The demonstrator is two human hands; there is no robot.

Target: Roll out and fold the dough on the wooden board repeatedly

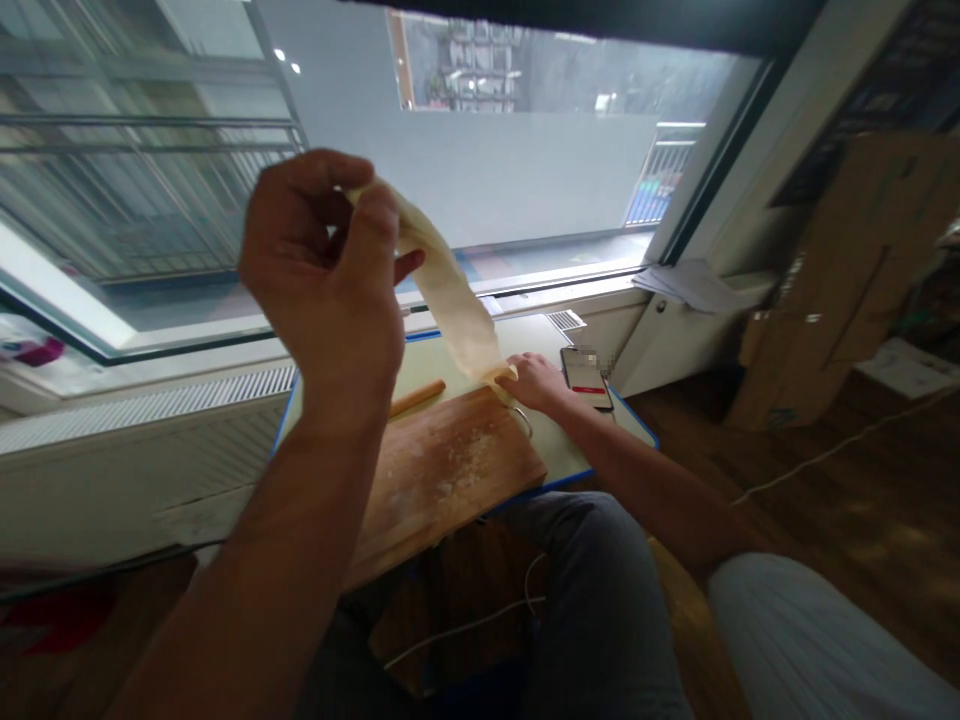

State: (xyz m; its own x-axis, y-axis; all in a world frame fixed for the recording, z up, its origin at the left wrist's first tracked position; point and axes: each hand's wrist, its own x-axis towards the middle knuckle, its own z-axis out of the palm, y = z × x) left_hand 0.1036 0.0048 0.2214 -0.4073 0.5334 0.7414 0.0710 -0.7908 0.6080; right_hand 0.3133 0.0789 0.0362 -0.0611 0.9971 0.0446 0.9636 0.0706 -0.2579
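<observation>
A long, thin strip of pale dough [461, 310] stretches slantwise between my hands. My left hand [330, 260], raised high in front of the window, pinches its upper end between thumb and fingers. Lower down and to the right, my right hand [536, 382] has its fingers closed on the bottom end, just over the far right corner of a wooden cutting board [420, 480]. White flour and dough crumbs are scattered over the board. Behind it lies a wooden rolling pin [418, 398], partly hidden by my left arm.
The board rests on a small table with a blue edge [641, 425]. A phone [586, 378] lies at the table's right, and a metal ring handle [523, 422] shows by the board. A radiator [187, 405] and window sill stand behind; cardboard [847, 270] leans at right.
</observation>
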